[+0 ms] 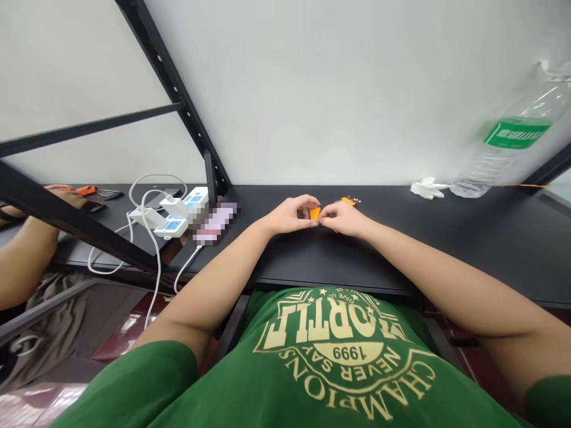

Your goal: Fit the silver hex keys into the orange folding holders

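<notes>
A small orange piece (314, 213) is pinched between the thumb and fingers of my left hand (291, 214), low over the black table (307, 255). My right hand (342, 219) meets it from the other side, its thumb and fingertips pressed together at the piece's lower right edge. What those right fingertips grip is too small to make out. Just behind my right hand lies another orange item (350, 201) with small pale tips, partly hidden by the hand.
A power strip (172, 227) with white plugs and cables stands left, beside a blurred-out phone (217, 223). A black metal frame (178, 98) rises there. Crumpled tissue (429, 188) and a large plastic bottle (508, 139) are at right. Another person's hand (66, 196) shows far left.
</notes>
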Motion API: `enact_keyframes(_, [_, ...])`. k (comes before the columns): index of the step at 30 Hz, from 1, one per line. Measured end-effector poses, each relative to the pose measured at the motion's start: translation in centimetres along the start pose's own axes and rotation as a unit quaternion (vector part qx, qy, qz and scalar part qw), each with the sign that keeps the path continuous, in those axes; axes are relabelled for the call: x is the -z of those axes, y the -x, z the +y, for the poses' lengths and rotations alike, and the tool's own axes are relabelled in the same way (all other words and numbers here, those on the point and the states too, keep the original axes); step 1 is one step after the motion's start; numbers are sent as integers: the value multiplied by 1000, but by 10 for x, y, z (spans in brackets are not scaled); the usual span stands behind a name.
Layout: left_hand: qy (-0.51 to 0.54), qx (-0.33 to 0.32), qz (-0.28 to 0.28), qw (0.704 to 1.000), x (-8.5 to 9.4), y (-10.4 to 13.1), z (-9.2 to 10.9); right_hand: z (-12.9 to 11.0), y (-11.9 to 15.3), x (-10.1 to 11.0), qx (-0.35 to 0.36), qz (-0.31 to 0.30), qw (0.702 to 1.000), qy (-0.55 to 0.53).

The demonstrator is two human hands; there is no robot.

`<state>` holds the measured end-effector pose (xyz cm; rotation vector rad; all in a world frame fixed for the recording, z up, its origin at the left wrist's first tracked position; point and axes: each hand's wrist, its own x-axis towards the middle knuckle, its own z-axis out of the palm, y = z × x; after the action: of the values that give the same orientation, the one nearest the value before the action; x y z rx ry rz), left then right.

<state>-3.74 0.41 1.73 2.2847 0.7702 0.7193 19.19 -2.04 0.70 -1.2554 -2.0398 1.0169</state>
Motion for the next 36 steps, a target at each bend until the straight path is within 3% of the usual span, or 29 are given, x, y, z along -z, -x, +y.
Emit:
enact_keyframes(15, [-8,0,-11,1000,-2,0,2,-2,1,-1,-9,1,1000,-12])
enact_keyframes(20, [-37,21,-13,999,4,1,2,-5,2,7,-54,9,998,-27])
enact_keyframes(28, [-45,59,-40,996,13,3,1,-1,0,27,-146,-97,984,-30])
enact_keyframes(36, [-63,61,-40,995,11,2,2,-6,2,25,-112,-101,988,-42])
